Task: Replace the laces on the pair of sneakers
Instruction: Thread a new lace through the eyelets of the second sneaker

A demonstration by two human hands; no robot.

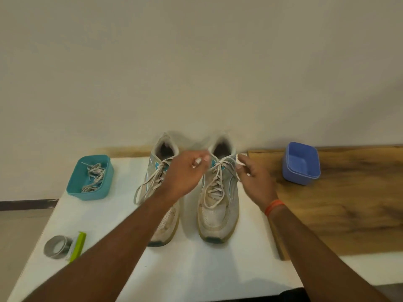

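Observation:
Two worn white sneakers with teal marks stand side by side on the white table, toes toward me. The right sneaker (218, 205) carries a white lace (216, 188) threaded up to its top eyelets. My left hand (185, 173) pinches one end of that lace above the shoe's tongue. My right hand (255, 177) pinches the other end at the shoe's right side. The left sneaker (161, 188) lies partly under my left forearm, its lace hanging loose over its left side.
A teal tub (76, 188) at the left holds a heap of loose laces (93, 175). An empty blue tub (301, 164) stands on the wooden board (349, 203) at the right. A roll of grey tape (57, 247) and a green-handled tool (77, 245) lie front left.

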